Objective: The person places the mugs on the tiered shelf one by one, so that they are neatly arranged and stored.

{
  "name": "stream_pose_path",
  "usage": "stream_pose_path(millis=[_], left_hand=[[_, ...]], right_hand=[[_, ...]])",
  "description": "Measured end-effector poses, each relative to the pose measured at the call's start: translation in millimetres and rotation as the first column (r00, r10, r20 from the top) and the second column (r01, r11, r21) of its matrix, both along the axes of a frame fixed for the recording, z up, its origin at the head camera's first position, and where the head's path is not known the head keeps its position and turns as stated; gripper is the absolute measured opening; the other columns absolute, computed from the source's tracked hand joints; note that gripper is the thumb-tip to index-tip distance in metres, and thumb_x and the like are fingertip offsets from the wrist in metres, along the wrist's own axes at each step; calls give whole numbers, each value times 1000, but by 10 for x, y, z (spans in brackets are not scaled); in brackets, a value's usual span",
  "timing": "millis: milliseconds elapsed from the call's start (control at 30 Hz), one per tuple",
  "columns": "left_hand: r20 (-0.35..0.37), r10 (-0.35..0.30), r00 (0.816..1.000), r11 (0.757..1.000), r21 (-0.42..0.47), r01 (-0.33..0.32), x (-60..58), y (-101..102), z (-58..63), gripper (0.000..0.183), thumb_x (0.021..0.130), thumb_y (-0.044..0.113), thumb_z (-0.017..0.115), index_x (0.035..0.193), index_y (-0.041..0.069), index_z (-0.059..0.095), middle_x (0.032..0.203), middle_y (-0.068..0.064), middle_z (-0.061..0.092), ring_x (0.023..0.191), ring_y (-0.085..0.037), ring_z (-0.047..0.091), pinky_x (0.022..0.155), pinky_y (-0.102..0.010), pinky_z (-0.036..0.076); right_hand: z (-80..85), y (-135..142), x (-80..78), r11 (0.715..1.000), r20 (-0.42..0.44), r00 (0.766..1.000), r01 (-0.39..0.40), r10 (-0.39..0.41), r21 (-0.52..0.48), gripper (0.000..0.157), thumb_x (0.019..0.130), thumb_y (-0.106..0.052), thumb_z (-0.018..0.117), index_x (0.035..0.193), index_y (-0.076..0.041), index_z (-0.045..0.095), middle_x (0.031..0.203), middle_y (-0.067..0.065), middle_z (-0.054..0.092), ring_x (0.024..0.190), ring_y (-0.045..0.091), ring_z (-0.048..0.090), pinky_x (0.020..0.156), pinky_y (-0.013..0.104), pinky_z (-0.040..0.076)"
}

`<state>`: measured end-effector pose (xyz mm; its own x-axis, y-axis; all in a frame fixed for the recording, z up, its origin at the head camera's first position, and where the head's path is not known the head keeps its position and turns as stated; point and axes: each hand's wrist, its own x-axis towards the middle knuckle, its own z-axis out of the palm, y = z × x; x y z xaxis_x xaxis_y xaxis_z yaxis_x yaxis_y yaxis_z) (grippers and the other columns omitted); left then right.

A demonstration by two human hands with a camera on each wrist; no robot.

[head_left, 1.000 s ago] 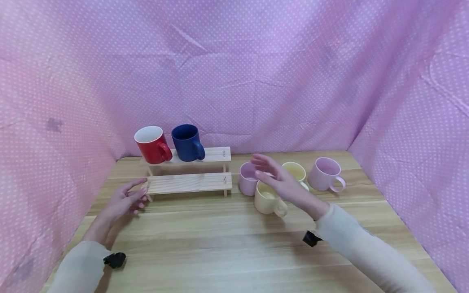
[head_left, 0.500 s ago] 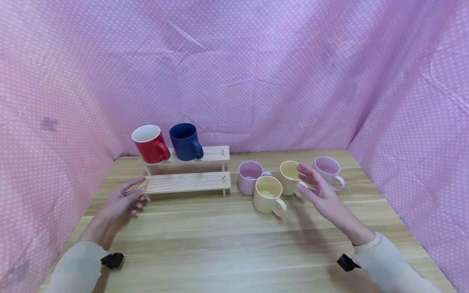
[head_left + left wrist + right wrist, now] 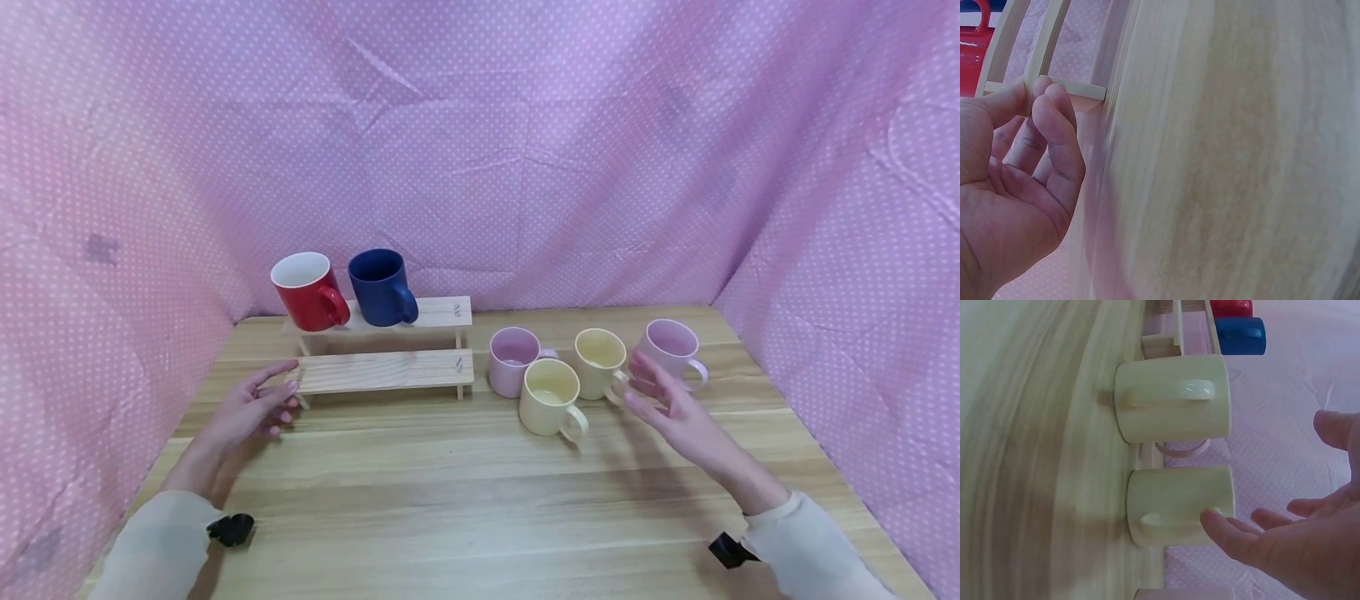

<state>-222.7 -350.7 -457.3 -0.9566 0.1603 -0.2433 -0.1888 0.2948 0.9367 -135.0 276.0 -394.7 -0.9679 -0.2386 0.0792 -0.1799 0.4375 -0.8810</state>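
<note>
The right hand has moved rightward, from above the front yellow mug to beside the rear yellow mug; its fingers and thumb stand apart. The left hand still pinches the left end of the wooden two-tier rack. The wood-grain bench carries these; pink polka-dotted cloth hangs behind.

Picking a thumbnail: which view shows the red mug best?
The head view: the red mug shows whole, with interior and handle. The left wrist view crops it at the left edge; the right wrist view, at the top edge.
</note>
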Motion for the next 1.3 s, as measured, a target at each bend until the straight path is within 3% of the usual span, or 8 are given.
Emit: stream_pose_path(millis=[333,600,700,1000,1300], left_hand=[[8,4,1000,999,33,-4,1,2,0,68,104,33,60,161,18,27,93,-1,72,72,-12,65,57,-29,55],[13,7,1000,1000,28,-8,3,4,13,68,103,35,60,161,18,28,93,0,72,72,-12,64,57,-29,56],[17,8,1000,1000,25,-9,0,3,14,69,103,35,60,161,18,27,93,0,72,72,-12,64,57,-29,56],[1,1,1000,1000,-2,-1,11,13,37,68,104,35,59,160,16,28,95,-4,71,72,-14,64,57,-30,56],[-7,12,1000,1000,-13,-12,21,33,17,67,104,36,60,160,16,29,94,-1,72,72,-13,64,58,-30,56]], right_hand=[[-179,-56,115,997,48,996,-75,74,15,68,106,-16,57,157,6,20,151,32,38,130,52,46,99,41,50],[-378,-139,136,980,191,967,-145,170,-136,71,106,-15,55,157,9,13,153,36,30,131,55,43,93,44,55],[-429,-174,132,976,220,957,-159,189,-148,69,107,-16,54,156,10,15,152,35,32,128,53,48,92,44,55],[-481,-251,88,969,321,922,-163,217,-186,55,110,-27,46,155,-1,29,146,32,40,117,44,61,91,47,56],[-539,-308,11,951,386,888,-152,251,-268,52,113,-37,34,143,6,43,135,32,54,113,41,63,91,47,55]])
